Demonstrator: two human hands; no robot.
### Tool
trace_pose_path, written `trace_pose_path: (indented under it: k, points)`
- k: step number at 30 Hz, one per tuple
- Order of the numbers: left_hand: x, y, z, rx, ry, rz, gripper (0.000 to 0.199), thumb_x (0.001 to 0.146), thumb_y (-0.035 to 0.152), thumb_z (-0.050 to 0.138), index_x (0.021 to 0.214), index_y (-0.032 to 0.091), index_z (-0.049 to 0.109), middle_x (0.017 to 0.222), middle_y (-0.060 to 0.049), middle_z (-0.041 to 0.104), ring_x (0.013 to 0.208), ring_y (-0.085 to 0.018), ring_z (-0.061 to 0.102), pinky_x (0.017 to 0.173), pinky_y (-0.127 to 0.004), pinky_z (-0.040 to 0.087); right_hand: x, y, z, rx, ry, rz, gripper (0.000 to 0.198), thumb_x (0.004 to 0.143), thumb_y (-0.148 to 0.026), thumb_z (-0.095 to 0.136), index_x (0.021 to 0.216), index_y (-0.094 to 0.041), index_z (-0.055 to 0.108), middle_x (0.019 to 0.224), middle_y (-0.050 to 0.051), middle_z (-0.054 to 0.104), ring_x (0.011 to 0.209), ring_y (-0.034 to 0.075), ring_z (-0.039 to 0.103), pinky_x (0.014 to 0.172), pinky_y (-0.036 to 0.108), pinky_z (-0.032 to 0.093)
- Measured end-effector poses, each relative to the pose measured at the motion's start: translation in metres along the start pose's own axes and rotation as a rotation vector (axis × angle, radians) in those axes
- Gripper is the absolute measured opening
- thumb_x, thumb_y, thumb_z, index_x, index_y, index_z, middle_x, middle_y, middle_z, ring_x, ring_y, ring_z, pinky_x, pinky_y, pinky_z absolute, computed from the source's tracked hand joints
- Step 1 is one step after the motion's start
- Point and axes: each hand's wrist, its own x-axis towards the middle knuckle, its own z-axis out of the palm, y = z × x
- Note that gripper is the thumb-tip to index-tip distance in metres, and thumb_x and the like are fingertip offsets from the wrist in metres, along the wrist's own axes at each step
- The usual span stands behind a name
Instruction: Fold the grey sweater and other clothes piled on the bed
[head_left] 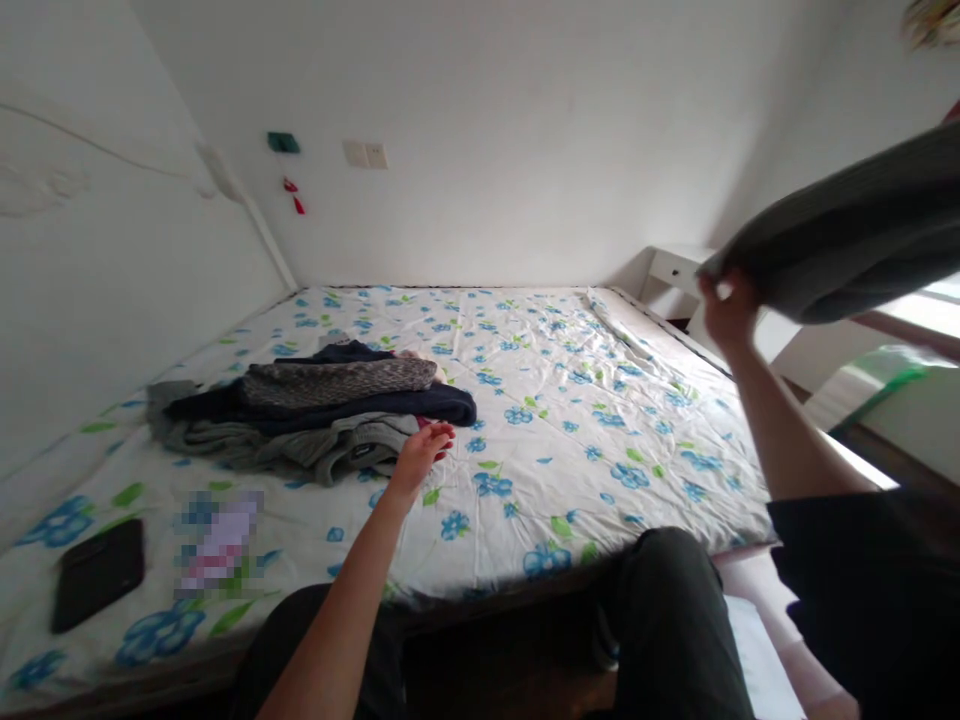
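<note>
A: Left hand [421,450]?
B: Stretched fwd over bed w/ white sheet printed in blue flowers and green leaves [600,420]. Fingers [441,432] spread loose, nothing in them, tips right at near edge of heap of dark and grey folded clothes [315,415]. Touching or just short of it, can't tell.
A: Heap made of?
B: Navy garment [420,405] across middle, speckled grey knit [337,378] on top, light grey-green piece [330,445] underneath nearest the fingers. Sits left of centre on bed, towards white wall [112,250].
A: Right hand [726,312]?
B: Raised high at right, well apart from heap. Fingers closed round corner of dark grey ribbed fabric piece [847,245], held up in air, stretching off to right edge of view.
A: Rest of bed?
B: Flat black rectangular case [97,572] near left front corner, blurred-out patch just beside it. White bedside unit [675,270] past far right corner. Dark-trousered knees [667,600] at bottom, against bed edge.
</note>
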Motion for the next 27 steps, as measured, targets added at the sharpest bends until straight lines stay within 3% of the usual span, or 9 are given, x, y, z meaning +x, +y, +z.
trace_pose_path:
  k: [3, 7, 10, 14, 17, 19, 24, 25, 27]
  points:
    - [0.005, -0.002, -0.009, -0.015, 0.042, -0.014, 0.051, 0.066, 0.056, 0.082, 0.102, 0.020, 0.076, 0.112, -0.009, 0.083, 0.099, -0.024, 0.077, 0.082, -0.030, 0.054, -0.099, -0.019, 0.049, 0.145, -0.542, 0.151, 0.030, 0.097, -0.044, 0.067, 0.086, -0.017, 0.074, 0.089, 0.012, 0.077, 0.087, 0.023, 0.067, 0.092, 0.039, 0.052]
    - [0.011, -0.008, -0.019, -0.009, 0.086, 0.010, 0.053, 0.067, 0.059, 0.083, 0.103, 0.020, 0.076, 0.109, -0.009, 0.084, 0.095, -0.024, 0.077, 0.077, -0.030, 0.054, -0.257, -0.013, 0.067, 0.203, -1.118, 0.084, 0.017, 0.092, -0.031, 0.065, 0.093, -0.023, 0.080, 0.084, 0.004, 0.078, 0.079, 0.022, 0.068, 0.081, 0.032, 0.049]
    - [0.015, -0.013, -0.019, 0.038, 0.103, 0.055, 0.055, 0.069, 0.059, 0.082, 0.106, 0.019, 0.077, 0.109, -0.011, 0.084, 0.093, -0.025, 0.076, 0.076, -0.031, 0.055, -0.311, -0.005, 0.069, 0.002, -1.386, 0.033, 0.017, 0.090, -0.020, 0.061, 0.085, -0.021, 0.077, 0.082, 0.005, 0.077, 0.084, 0.022, 0.070, 0.080, 0.030, 0.047]
    - [0.020, -0.020, -0.013, 0.197, 0.082, 0.177, 0.048, 0.075, 0.057, 0.076, 0.105, 0.019, 0.076, 0.109, -0.012, 0.083, 0.098, -0.027, 0.076, 0.088, -0.036, 0.058, -0.315, -0.002, 0.087, -0.020, -1.386, 0.099, 0.015, 0.089, -0.019, 0.065, 0.076, -0.020, 0.072, 0.082, 0.008, 0.076, 0.094, 0.023, 0.073, 0.085, 0.029, 0.050]
    - [0.018, -0.026, -0.002, 0.379, 0.042, 0.251, 0.036, 0.084, 0.050, 0.070, 0.105, 0.021, 0.077, 0.108, -0.011, 0.083, 0.099, -0.028, 0.077, 0.095, -0.039, 0.058, -0.312, 0.001, 0.104, 0.118, -1.334, 0.516, 0.028, 0.096, -0.039, 0.067, 0.078, -0.018, 0.068, 0.075, 0.007, 0.072, 0.077, 0.020, 0.071, 0.073, 0.029, 0.055]
    - [0.014, -0.031, 0.008, 0.495, -0.002, 0.283, 0.031, 0.089, 0.043, 0.067, 0.110, 0.023, 0.077, 0.113, -0.010, 0.084, 0.103, -0.029, 0.078, 0.098, -0.040, 0.059, -0.313, -0.002, 0.114, 0.208, -1.241, 0.726, 0.033, 0.089, -0.046, 0.077, 0.077, -0.018, 0.063, 0.070, 0.004, 0.067, 0.069, 0.018, 0.066, 0.066, 0.028, 0.056]
    - [0.005, -0.039, 0.024, 0.720, -0.074, 0.468, 0.051, 0.094, 0.026, 0.061, 0.143, 0.019, 0.071, 0.148, -0.016, 0.073, 0.141, -0.033, 0.066, 0.127, -0.047, 0.046, -0.315, -0.039, 0.120, 0.672, -0.922, 0.761, 0.036, 0.068, -0.033, 0.080, 0.079, -0.025, 0.046, 0.063, -0.009, 0.044, 0.062, 0.011, 0.047, 0.058, 0.020, 0.043]
    - [0.006, -0.040, 0.024, 0.746, -0.078, 0.506, 0.060, 0.092, 0.023, 0.061, 0.152, 0.018, 0.066, 0.156, -0.017, 0.068, 0.149, -0.033, 0.060, 0.131, -0.049, 0.041, -0.314, -0.048, 0.115, 0.797, -0.963, 0.738, 0.035, 0.066, -0.032, 0.077, 0.081, -0.025, 0.045, 0.065, -0.009, 0.043, 0.062, 0.011, 0.044, 0.058, 0.019, 0.040]
    - [0.007, -0.040, 0.023, 0.798, -0.088, 0.568, 0.081, 0.087, 0.016, 0.063, 0.167, 0.018, 0.052, 0.173, -0.018, 0.052, 0.162, -0.035, 0.046, 0.136, -0.051, 0.034, -0.312, -0.062, 0.098, 1.022, -1.260, 0.662, 0.034, 0.063, -0.029, 0.075, 0.084, -0.024, 0.049, 0.069, -0.007, 0.048, 0.063, 0.011, 0.045, 0.059, 0.019, 0.038]
